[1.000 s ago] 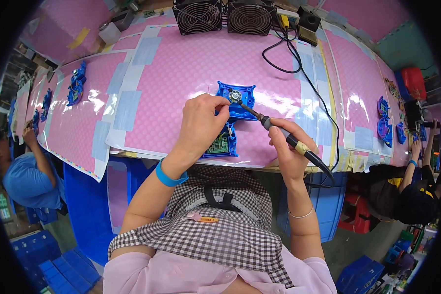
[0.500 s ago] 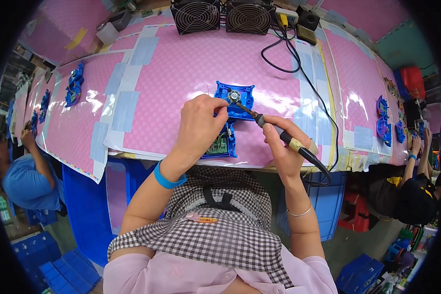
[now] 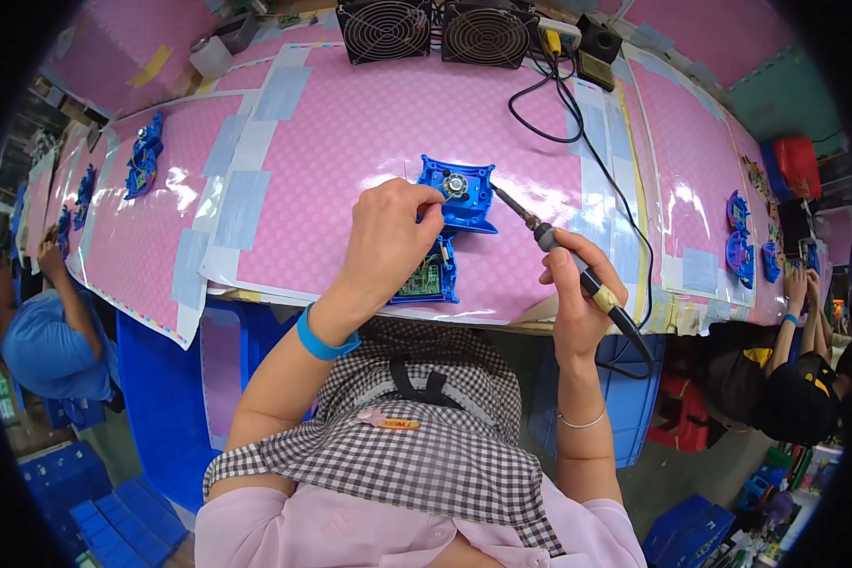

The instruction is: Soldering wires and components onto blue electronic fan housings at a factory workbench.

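Two hands work at the blue plastic housing [image 3: 459,194] lying on the pink mat [image 3: 350,133]: the left hand [image 3: 388,237] rests against its near left edge, fingers pinched closed at the rim, though what they pinch I cannot tell. The right hand [image 3: 577,293], wrapped around the soldering iron [image 3: 563,256], sits right of the housing. The iron's long axis slants up-left, tip just beside the housing's round metal centre; a green circuit board [image 3: 424,279] sits on its near side.

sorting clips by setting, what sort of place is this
Probably an electronics assembly workshop: the right hand holds a soldering iron over a blue plastic part, a circuit board beside it, other workers along pink-covered benches.
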{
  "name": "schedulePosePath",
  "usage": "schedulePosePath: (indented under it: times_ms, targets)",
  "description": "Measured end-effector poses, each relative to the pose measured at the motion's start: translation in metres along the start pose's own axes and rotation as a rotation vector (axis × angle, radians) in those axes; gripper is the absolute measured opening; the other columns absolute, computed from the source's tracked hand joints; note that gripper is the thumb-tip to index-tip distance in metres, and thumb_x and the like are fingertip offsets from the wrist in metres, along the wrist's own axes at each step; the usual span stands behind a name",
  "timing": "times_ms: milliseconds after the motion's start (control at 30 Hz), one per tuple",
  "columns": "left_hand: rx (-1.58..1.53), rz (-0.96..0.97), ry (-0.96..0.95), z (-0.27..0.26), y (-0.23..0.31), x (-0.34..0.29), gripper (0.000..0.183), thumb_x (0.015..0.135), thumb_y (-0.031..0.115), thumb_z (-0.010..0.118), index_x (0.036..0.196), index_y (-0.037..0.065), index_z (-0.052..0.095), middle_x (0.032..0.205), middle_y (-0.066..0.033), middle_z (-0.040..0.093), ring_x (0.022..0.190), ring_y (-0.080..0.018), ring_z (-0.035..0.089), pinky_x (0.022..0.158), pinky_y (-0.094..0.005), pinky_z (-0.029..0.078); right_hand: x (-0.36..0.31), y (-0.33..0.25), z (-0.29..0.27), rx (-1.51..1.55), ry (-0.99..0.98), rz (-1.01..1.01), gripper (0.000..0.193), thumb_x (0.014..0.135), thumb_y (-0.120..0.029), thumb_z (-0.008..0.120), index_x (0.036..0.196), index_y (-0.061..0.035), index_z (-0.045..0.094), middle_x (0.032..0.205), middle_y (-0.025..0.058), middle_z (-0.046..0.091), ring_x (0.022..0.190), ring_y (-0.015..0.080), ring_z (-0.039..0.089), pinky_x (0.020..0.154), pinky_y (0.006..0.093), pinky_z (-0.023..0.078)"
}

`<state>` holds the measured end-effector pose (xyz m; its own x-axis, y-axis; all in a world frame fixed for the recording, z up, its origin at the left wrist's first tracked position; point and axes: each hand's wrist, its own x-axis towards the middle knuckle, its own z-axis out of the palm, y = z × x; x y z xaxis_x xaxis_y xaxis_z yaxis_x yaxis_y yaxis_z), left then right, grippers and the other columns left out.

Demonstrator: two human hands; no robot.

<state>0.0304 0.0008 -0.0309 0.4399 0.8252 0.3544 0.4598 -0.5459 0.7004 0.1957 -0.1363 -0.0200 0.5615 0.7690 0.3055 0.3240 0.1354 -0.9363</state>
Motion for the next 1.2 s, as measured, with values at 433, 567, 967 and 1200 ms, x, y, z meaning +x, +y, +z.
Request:
schedulePosePath:
  times_ms: [433, 567, 967, 1200]
  targets:
    - [0.005, 0.091, 0.138, -0.020, 0.011, -0.005, 0.016, 0.080, 0.012, 0.065, 0.089, -0.001, 0.069, 0.076, -0.0155, 0.063, 0.067, -0.0325, 0.062, 0.064, -0.0411, 0.050, -0.005, 0.011, -0.014, 0.168, 0.232, -0.080, 0.028, 0.097, -0.012, 0.057, 0.117, 0.0060, 0.060, 0.087, 0.0111, 0.061, 0.059, 0.0099, 0.052, 0.055, 0.0215, 0.043]
    - [0.014, 0.035, -0.047, -0.037, 0.037, -0.024, 0.021, 0.082, 0.019, 0.069, 0.087, -0.001, 0.065, 0.076, -0.0152, 0.063, 0.066, -0.0325, 0.062, 0.060, -0.0401, 0.048, -0.004, 0.006, -0.016, 0.198, 0.225, -0.084, 0.027, 0.098, -0.013, 0.055, 0.117, 0.0047, 0.060, 0.087, 0.0115, 0.060, 0.059, 0.0098, 0.051, 0.052, 0.0204, 0.042]
    - [0.674, 0.014, -0.245, -0.049, -0.032, 0.004, 0.012, 0.078, 0.011, 0.062, 0.074, 0.001, 0.068, 0.078, -0.0193, 0.068, 0.072, -0.0348, 0.070, 0.062, -0.0443, 0.057, -0.008, -0.006, -0.011, 0.255, 0.117, -0.136, 0.028, 0.101, -0.018, 0.051, 0.117, 0.0024, 0.059, 0.076, 0.0091, 0.061, 0.063, 0.0117, 0.056, 0.048, 0.0223, 0.045]
    - [1.002, -0.239, 0.147, -0.206, -0.183, 0.026, 0.015, 0.079, 0.016, 0.065, 0.085, 0.003, 0.068, 0.084, -0.0194, 0.064, 0.082, -0.0393, 0.064, 0.073, -0.0482, 0.051, -0.015, 0.006, -0.032, 0.287, 0.164, -0.057, 0.027, 0.102, -0.021, 0.050, 0.116, 0.0000, 0.060, 0.074, 0.0065, 0.059, 0.060, 0.0090, 0.052, 0.050, 0.0194, 0.040]
